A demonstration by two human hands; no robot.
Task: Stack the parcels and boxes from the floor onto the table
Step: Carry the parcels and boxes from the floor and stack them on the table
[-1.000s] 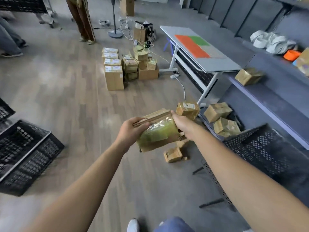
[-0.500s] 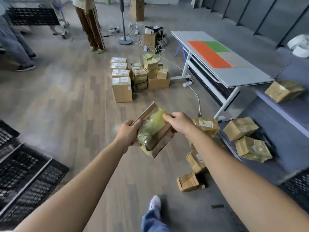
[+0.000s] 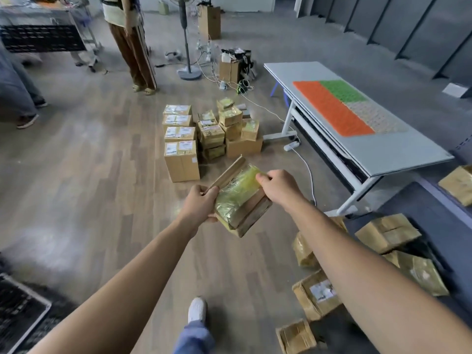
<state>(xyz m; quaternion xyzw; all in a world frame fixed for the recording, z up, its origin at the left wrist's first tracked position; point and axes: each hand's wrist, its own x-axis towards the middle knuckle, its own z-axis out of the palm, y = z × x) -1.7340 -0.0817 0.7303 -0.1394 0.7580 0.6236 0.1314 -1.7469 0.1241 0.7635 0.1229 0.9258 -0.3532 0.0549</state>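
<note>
I hold a flat cardboard parcel (image 3: 240, 200) wrapped in yellowish tape at chest height over the wooden floor. My left hand (image 3: 199, 205) grips its left edge and my right hand (image 3: 279, 189) pinches its upper right corner. The grey table (image 3: 398, 149) with an orange, green and beige mat (image 3: 339, 108) stands to the right, ahead of me. A stacked group of boxes (image 3: 209, 134) sits on the floor ahead. Several loose parcels (image 3: 316, 295) lie on the floor at my lower right.
A person (image 3: 130, 42) stands at the back left beside a standing fan (image 3: 187, 37). Cables and a power strip (image 3: 291, 146) run by the table's leg. A black crate (image 3: 20, 312) is at the lower left. My shoe (image 3: 197, 309) is below.
I have stepped towards the table, so the box stack and the table look closer. The parcel has turned from nearly level to tilted, still held by both hands.
</note>
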